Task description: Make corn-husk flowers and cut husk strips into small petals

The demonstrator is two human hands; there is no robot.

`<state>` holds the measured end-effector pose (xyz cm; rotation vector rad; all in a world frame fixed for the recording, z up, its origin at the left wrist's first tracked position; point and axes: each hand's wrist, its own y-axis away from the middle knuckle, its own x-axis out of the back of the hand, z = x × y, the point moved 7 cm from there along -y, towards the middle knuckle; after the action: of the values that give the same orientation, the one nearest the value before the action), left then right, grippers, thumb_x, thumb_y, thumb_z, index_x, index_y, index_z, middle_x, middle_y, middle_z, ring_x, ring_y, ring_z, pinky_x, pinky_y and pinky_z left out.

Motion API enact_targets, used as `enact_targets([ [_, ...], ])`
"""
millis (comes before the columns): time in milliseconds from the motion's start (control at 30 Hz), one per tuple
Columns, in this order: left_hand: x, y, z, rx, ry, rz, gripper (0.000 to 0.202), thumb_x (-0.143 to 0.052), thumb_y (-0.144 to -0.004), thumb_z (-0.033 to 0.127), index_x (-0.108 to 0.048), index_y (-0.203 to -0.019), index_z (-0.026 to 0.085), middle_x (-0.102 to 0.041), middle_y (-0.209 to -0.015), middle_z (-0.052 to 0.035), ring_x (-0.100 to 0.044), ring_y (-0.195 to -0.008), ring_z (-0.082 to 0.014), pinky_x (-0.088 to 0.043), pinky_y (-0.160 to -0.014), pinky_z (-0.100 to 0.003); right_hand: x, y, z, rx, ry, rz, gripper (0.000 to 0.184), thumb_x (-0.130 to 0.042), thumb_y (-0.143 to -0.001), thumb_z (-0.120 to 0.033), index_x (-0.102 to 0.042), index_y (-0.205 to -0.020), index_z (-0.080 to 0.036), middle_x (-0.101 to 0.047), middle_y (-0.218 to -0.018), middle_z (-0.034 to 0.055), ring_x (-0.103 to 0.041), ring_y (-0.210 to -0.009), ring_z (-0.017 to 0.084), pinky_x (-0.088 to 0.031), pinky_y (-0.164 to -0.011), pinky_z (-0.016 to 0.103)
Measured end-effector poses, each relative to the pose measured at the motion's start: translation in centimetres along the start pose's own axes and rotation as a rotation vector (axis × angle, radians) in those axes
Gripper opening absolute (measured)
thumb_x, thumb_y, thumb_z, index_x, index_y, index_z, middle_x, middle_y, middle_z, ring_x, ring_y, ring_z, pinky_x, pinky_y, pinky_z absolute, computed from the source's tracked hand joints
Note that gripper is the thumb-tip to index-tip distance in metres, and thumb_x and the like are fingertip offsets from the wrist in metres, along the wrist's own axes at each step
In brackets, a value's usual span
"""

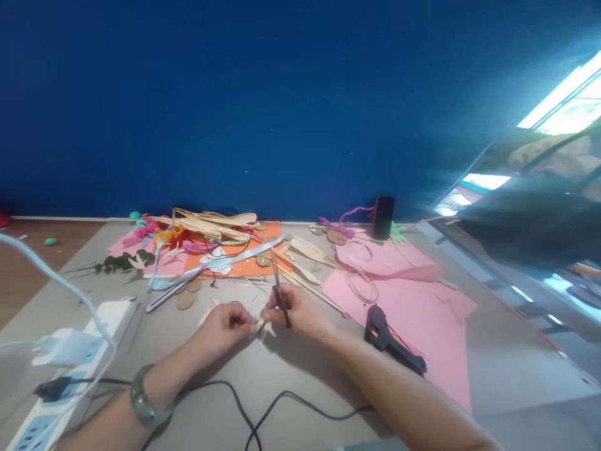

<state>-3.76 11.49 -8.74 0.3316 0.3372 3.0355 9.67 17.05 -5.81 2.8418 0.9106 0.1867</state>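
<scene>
Low over the middle of the table, my left hand [231, 327] pinches a small pale strip [261, 324], perhaps dried husk or raffia, between thumb and fingers. My right hand [297, 311] is closed around a pair of scissors [280, 300], whose blades point away from me. Its fingertips also meet the pale strip, close to my left fingertips. Thin ends of the strip hang below the fingers; its exact shape is blurred. A green bangle [143, 401] circles my left wrist.
Pink paper [432, 319] lies at right under a black glue gun [392, 341]. A white power strip [113, 316] with cables is at left. Pale dried strips [211, 222], orange paper [271, 233], wooden discs [184, 300] and a black upright box [383, 217] sit further back before a blue wall.
</scene>
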Motion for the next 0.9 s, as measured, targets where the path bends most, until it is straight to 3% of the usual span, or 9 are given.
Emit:
enact_targets([
  [233, -1.1, 0.5, 0.0, 0.024, 0.238, -0.097, 0.015, -0.069, -0.070, 0.028, -0.064, -0.069, 0.013, -0.065, -0.061, -0.0027, -0.056, -0.054, -0.0126, -0.040, -0.053, -0.023, -0.8, 0.6, -0.3, -0.001, 0.004, -0.002, 0.037, -0.083, -0.051, -0.034, -0.055, -0.065, -0.015, -0.056, -0.057, -0.0045, -0.048, -0.051, 0.008, -0.041, -0.052, 0.021],
  [500, -1.8, 0.7, -1.2, 0.105, 0.388, -0.073, 0.025, -0.076, -0.065, 0.031, -0.059, -0.074, 0.016, -0.063, -0.055, 0.0003, -0.054, -0.043, -0.0110, -0.039, -0.041, -0.020, -0.8, 1.0, -0.4, 0.033, 0.036, 0.091, 0.039, -0.080, -0.056, -0.044, -0.053, -0.065, -0.017, -0.056, -0.057, -0.0031, -0.048, -0.051, 0.010, -0.040, -0.050, 0.022],
  [633, -1.1, 0.7, -1.0, 0.152, 0.432, -0.049, 0.025, -0.077, -0.064, 0.032, -0.063, -0.074, 0.014, -0.059, -0.049, 0.0018, -0.049, -0.038, -0.0082, -0.036, -0.039, -0.019, -0.1, 1.0, -0.9, 0.088, 0.102, 0.167, 0.038, -0.078, -0.059, -0.044, -0.052, -0.066, -0.018, -0.052, -0.057, -0.0040, -0.045, -0.053, 0.010, -0.038, -0.051, 0.022],
  [733, 0.3, 0.4, -0.1, 0.111, 0.544, 0.037, 0.026, -0.078, -0.062, 0.032, -0.064, -0.073, 0.013, -0.062, -0.053, 0.0005, -0.053, -0.044, -0.0087, -0.040, -0.044, -0.019, -0.3, 0.9, -1.1, 0.060, 0.214, 0.075, 0.038, -0.078, -0.059, -0.042, -0.052, -0.069, -0.018, -0.050, -0.058, -0.0050, -0.042, -0.052, 0.009, -0.036, -0.050, 0.022],
  [900, 2.0, 0.0, 0.6, 0.003, 0.652, 0.167, 0.026, -0.078, -0.063, 0.032, -0.063, -0.074, 0.013, -0.064, -0.055, -0.0002, -0.057, -0.048, -0.0098, -0.045, -0.049, -0.020, -1.6, 1.1, -0.3, 0.014, 0.407, -0.140, 0.032, -0.068, -0.070, -0.044, -0.049, -0.067, -0.017, -0.049, -0.059, -0.0037, -0.041, -0.054, 0.010, -0.031, -0.050, 0.022],
])
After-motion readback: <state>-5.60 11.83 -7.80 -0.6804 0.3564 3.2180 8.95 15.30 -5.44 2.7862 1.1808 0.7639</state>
